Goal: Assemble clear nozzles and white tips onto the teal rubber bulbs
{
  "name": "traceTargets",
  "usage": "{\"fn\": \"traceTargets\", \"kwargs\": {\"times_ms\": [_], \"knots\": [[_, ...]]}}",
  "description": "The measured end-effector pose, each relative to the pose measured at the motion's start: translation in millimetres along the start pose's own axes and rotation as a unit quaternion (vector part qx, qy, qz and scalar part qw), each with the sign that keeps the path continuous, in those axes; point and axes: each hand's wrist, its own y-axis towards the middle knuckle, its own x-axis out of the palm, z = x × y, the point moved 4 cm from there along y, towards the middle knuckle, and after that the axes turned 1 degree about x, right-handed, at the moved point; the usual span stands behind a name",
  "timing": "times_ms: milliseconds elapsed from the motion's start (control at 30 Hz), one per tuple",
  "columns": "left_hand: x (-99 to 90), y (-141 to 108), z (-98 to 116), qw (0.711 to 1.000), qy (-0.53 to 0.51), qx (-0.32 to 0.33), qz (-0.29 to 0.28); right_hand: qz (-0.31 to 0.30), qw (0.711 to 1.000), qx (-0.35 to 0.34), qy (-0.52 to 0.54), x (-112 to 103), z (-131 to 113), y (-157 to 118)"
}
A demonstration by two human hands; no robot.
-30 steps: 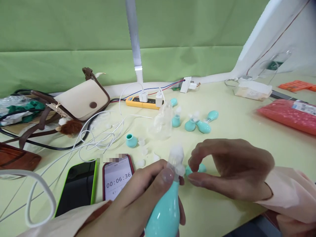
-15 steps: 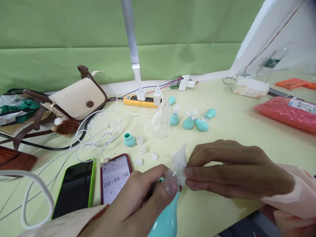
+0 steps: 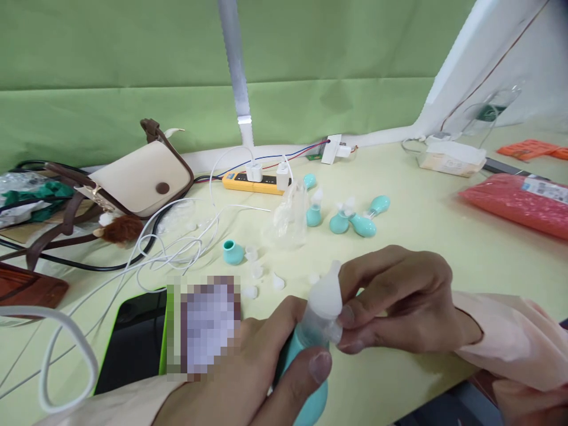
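Observation:
My left hand (image 3: 261, 361) is closed around the turquoise bulb (image 3: 313, 408) of a nasal aspirator, thumb lying across the bulb below its neck. A clear collar (image 3: 313, 325) sits on the bulb, topped by a milky-white soft tip (image 3: 327, 294) that points up. My right hand (image 3: 394, 302) pinches a short translucent stub at the collar's side between thumb and fingertips. A bit of turquoise shows between the right fingers; I cannot tell what it belongs to. Beyond the hands lie an open turquoise bulb (image 3: 233, 252), small clear cups (image 3: 251, 254) and a loose white tip (image 3: 278, 281).
Several aspirators (image 3: 339, 222) lie farther back beside a clear plastic bag (image 3: 288, 222). A yellow power strip (image 3: 252, 184), tangled white cable (image 3: 177, 260), handbag (image 3: 133, 177) and green-edged phone (image 3: 133, 337) occupy the left. A red package (image 3: 510, 198) lies at right.
The left thumb has slid from the clear collar down onto the bulb. The right fingers have curled more and now pinch the side stub; the white tip is seen more squarely.

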Motion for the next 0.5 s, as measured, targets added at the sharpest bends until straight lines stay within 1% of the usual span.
{"fn": "traceTargets", "kwargs": {"times_ms": [100, 200, 267, 367, 433, 500], "knots": [[0.9, 0, 1, 0.999, -0.026, -0.025, -0.028, -0.005, 0.998, 0.031, 0.059, -2, 3, 1], [0.2, 0, 3, 0.999, -0.022, -0.031, -0.035, -0.006, 0.997, 0.046, 0.070, -2, 4, 2], [-0.4, 0, 3, 0.999, -0.005, -0.038, -0.035, -0.004, 0.999, 0.037, 0.040, -1, 3, 1], [-1.5, 0, 0, 0.999, 0.039, -0.031, -0.019, 0.004, 0.999, 0.006, -0.035, 1, -2, 0], [-1.6, 1, -2, 0.998, 0.062, -0.008, 0.002, 0.003, 0.997, -0.017, -0.079, 1, -6, 0], [-1.5, 1, -4, 0.997, 0.062, 0.031, 0.029, -0.014, 0.993, -0.033, -0.114, 2, -9, 1]]}}
